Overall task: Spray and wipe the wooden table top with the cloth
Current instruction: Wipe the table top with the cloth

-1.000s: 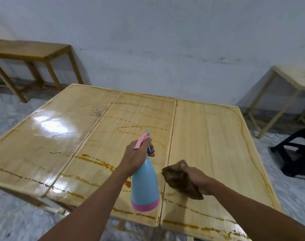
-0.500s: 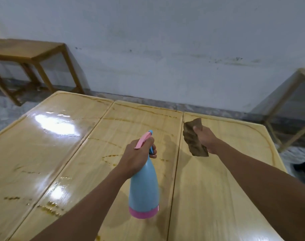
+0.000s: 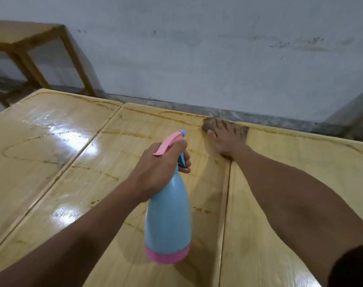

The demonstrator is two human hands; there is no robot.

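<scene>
I see the table [image 3: 52,183] open to the left and near me, only wet streaks there. My left hand [image 3: 159,168] holds the spray bottle [image 3: 168,220] above the middle, and this blocks that path. My right hand [image 3: 226,139] presses the cloth [image 3: 209,123] flat at the far edge, close to the wall [image 3: 197,59]. A wooden bench [image 3: 27,44] stands far left.

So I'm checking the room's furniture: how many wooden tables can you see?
3: the big table being wiped in front, a brown table by the wall upper left, and part of another table at the right edge. Others may be out of view.
</scene>
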